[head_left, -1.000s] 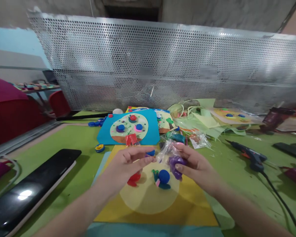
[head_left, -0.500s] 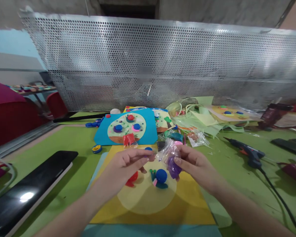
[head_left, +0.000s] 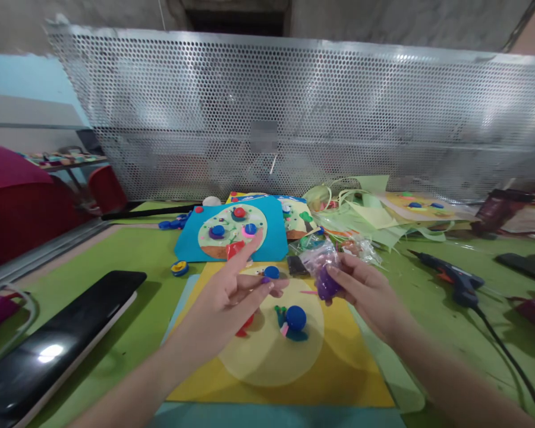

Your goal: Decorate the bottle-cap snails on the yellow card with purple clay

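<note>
Between the thumb and fingers of my left hand (head_left: 232, 297) is a small bit of purple clay (head_left: 266, 280); the index finger points up and away. My right hand (head_left: 361, 291) grips a clear plastic bag of purple clay (head_left: 327, 284). Below both hands lies a yellow sheet (head_left: 276, 392) with a pale round area (head_left: 271, 362). On it sits a snail-like figure (head_left: 294, 321) with a blue ball, green parts and a pink piece. A red piece (head_left: 246, 326) is partly hidden by my left hand, and another blue ball (head_left: 271, 272) sits farther back.
A blue card (head_left: 274, 226) with clay figures stands behind. At left lie a black phone (head_left: 66, 327) and a small blue-and-yellow round item (head_left: 179, 268). On the right are a glue gun (head_left: 450, 276) with its cord and paper strips (head_left: 374, 214). A perforated metal panel (head_left: 294, 107) borders the back.
My hands have moved apart, the right one going slightly right with the bag. The left index finger has lifted, and the bit of purple clay shows more clearly in the left hand.
</note>
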`<state>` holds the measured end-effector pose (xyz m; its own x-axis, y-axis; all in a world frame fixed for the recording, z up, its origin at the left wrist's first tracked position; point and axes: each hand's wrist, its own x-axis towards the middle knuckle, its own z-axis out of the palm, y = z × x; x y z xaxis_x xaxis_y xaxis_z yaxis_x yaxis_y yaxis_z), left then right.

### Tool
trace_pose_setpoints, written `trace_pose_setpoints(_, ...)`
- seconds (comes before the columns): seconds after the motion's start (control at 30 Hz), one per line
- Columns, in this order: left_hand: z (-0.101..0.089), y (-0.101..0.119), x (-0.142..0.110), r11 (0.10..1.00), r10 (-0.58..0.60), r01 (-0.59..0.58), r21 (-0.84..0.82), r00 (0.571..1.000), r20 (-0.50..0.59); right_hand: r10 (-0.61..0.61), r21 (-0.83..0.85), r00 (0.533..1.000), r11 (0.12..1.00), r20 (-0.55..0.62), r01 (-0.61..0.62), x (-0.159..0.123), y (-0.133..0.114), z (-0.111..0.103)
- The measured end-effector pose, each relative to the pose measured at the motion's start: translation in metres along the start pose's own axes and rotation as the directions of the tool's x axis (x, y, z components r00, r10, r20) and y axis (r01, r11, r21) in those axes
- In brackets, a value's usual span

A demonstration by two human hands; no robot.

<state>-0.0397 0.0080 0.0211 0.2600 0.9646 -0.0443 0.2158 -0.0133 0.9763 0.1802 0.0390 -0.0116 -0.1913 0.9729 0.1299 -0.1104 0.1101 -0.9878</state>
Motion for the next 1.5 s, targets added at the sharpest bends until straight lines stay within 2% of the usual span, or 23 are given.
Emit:
trace_pose_setpoints(0.07, 0.000, 0.001, -0.002, 1.000, 0.017, -0.017, 0.003, 1.000, 0.012, 0.005, 0.021, 0.999, 1.000, -0.050, -0.003, 0.001, 0.000, -0.003)
trace_pose_setpoints(0.17, 0.000, -0.001, -0.003, 1.000, 0.031, -0.031, 0.000, 0.999, 0.037, 0.008, 0.041, 0.998, 0.999, -0.062, -0.005, 0.001, -0.001, -0.003)
trace_pose_setpoints(0.33, 0.003, -0.006, -0.002, 0.999, 0.024, -0.025, 0.044, 0.999, 0.028, 0.004, -0.007, 0.997, 1.000, 0.072, -0.004, -0.002, -0.003, 0.004)
trace_pose_setpoints(0.43, 0.001, -0.006, 0.001, 0.997, 0.036, -0.031, -0.068, 0.996, 0.086, -0.001, -0.004, 0.994, 1.000, 0.107, 0.001, -0.005, -0.005, 0.006)
trace_pose_setpoints(0.5, 0.000, -0.007, 0.003, 0.975, 0.067, -0.028, -0.218, 0.982, 0.174, -0.025, 0.096, 0.988, 0.995, 0.151, 0.010, -0.008, -0.004, 0.005)
trace_pose_setpoints(0.6, 0.001, -0.012, 0.005, 0.899, 0.144, 0.016, -0.438, 0.933, 0.331, 0.027, 0.285, 0.937, 0.949, 0.348, -0.133, -0.013, -0.002, 0.003)
trace_pose_setpoints(0.67, 0.004, -0.016, 0.005, 0.848, 0.224, 0.052, -0.528, 0.867, 0.445, 0.091, 0.297, 0.902, 0.926, 0.422, -0.232, -0.015, -0.001, 0.003)
trace_pose_setpoints(0.77, 0.010, -0.022, 0.005, 0.839, 0.279, 0.089, -0.537, 0.778, 0.563, 0.141, 0.166, 0.909, 0.961, 0.393, -0.220, -0.015, -0.002, 0.007)
trace_pose_setpoints(0.83, 0.012, -0.025, 0.005, 0.857, 0.257, 0.106, -0.505, 0.760, 0.596, 0.174, 0.041, 0.914, 0.978, 0.367, -0.202, -0.014, -0.002, 0.009)
trace_pose_setpoints(0.9, 0.013, -0.026, 0.005, 0.868, 0.232, 0.119, -0.482, 0.762, 0.605, 0.200, -0.033, 0.933, 0.979, 0.298, -0.199, -0.013, -0.002, 0.009)
trace_pose_setpoints(1.0, 0.013, -0.026, 0.005, 0.868, 0.219, 0.125, -0.480, 0.771, 0.598, 0.211, -0.054, 0.952, 0.977, 0.221, -0.204, -0.013, -0.002, 0.008)
trace_pose_setpoints(1.17, 0.009, -0.024, 0.006, 0.874, 0.205, 0.110, -0.473, 0.799, 0.565, 0.204, -0.031, 0.956, 0.979, 0.213, -0.202, -0.011, 0.001, 0.011)
trace_pose_setpoints(1.3, 0.006, -0.022, 0.007, 0.867, 0.186, 0.089, -0.491, 0.856, 0.483, 0.074, 0.112, 0.980, 0.989, 0.187, -0.096, -0.010, -0.007, -0.003)
trace_pose_setpoints(1.37, 0.004, -0.021, 0.007, 0.869, 0.167, 0.073, -0.489, 0.888, 0.429, -0.036, 0.191, 0.997, 0.981, 0.072, 0.022, -0.011, -0.023, -0.020)
trace_pose_setpoints(1.4, 0.004, -0.021, 0.008, 0.872, 0.156, 0.068, -0.485, 0.900, 0.407, -0.154, 0.196, 0.984, 0.966, -0.089, 0.169, -0.012, -0.034, -0.029)
trace_pose_setpoints(1.43, 0.003, -0.021, 0.009, 0.876, 0.146, 0.066, -0.477, 0.908, 0.394, -0.269, 0.111, 0.920, 0.944, -0.286, 0.311, -0.013, -0.045, -0.038)
trace_pose_setpoints(1.47, 0.004, -0.020, 0.009, 0.882, 0.132, 0.070, -0.465, 0.912, 0.388, -0.325, -0.068, 0.797, 0.938, -0.510, 0.339, -0.014, -0.055, -0.044)
trace_pose_setpoints(1.5, 0.004, -0.020, 0.010, 0.892, 0.117, 0.073, -0.447, 0.916, 0.383, -0.372, -0.312, 0.630, 0.927, -0.682, 0.210, -0.014, -0.063, -0.048)
